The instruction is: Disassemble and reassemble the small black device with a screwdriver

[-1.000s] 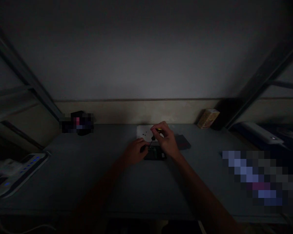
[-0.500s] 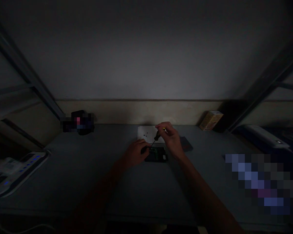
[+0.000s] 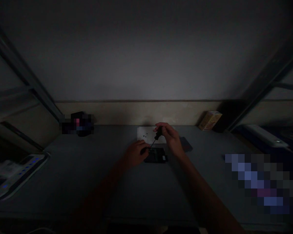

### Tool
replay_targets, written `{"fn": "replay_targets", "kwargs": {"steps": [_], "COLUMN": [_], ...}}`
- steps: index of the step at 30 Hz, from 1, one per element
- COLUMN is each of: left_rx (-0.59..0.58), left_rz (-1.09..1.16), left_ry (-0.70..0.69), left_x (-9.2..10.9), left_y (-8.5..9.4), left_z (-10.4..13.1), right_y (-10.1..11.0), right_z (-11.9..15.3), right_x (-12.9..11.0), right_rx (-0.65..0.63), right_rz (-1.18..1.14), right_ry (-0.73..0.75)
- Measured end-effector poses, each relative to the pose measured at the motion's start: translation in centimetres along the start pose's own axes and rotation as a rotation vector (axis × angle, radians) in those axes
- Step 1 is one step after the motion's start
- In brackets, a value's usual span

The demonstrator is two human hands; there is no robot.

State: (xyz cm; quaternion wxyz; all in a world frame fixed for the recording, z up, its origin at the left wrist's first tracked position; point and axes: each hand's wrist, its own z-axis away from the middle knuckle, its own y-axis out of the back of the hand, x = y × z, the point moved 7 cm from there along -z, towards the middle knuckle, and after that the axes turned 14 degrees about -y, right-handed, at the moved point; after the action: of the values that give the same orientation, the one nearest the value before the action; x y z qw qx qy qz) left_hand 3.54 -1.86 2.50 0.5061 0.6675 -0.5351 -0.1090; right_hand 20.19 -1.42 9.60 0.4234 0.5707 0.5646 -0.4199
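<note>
A screwdriver point(image 3: 157, 135) with a dark handle slants down and to the left, gripped by the fingers of my right hand point(image 3: 169, 134). Its thin shaft reaches the upper left part of an opened dark electronic device point(image 3: 157, 156), where a greenish circuit board shows faintly. My left hand point(image 3: 137, 152) is closed at the device's left edge; a dark thing shows between its fingers, too dim to name. Behind the device lies a white sheet of paper point(image 3: 140, 132) with several small dark bits point(image 3: 144, 136) on it, possibly screws. A dark flat panel point(image 3: 185, 144) rests right of my right hand.
The grey table point(image 3: 88, 182) meets a wall at the back. A yellowish box point(image 3: 210, 120) stands back right, a dark bundle point(image 3: 85, 130) back left. A power strip point(image 3: 26, 172) with blue lights lies at left. A white device point(image 3: 263, 135) lies far right.
My right hand's fingers have shifted slightly around the screwdriver handle, whose yellow end no longer shows. The shaft stays on the device. My left hand keeps its place, and the view has tilted slightly.
</note>
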Motion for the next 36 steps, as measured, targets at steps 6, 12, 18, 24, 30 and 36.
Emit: {"fn": "replay_targets", "kwargs": {"steps": [6, 12, 18, 24, 30, 36], "left_rx": [0.011, 0.002, 0.005, 0.010, -0.008, -0.001], "left_rz": [-0.002, 0.007, 0.002, 0.027, 0.021, 0.007], "left_ry": [-0.001, -0.012, -0.013, -0.003, 0.000, -0.007], "left_x": [0.1, 0.2, 0.0, 0.1, 0.1, -0.1], "left_y": [0.0, 0.0, -0.1, 0.1, 0.1, -0.1], "left_z": [0.0, -0.1, 0.0, 0.0, 0.0, 0.0], "right_y": [0.8, 1.1, 0.1, 0.4, 0.0, -0.4], "right_z": [0.0, -0.5, -0.2, 0.2, -0.2, 0.2], "right_x": [-0.3, 0.5, 1.2, 0.1, 0.9, 0.8], "right_rx": [0.090, -0.025, 0.028, 0.138, -0.020, 0.050], "right_rz": [0.057, -0.019, -0.022, 0.137, -0.016, 0.044], "right_ry": [0.012, -0.049, -0.050, 0.013, -0.021, -0.006]}}
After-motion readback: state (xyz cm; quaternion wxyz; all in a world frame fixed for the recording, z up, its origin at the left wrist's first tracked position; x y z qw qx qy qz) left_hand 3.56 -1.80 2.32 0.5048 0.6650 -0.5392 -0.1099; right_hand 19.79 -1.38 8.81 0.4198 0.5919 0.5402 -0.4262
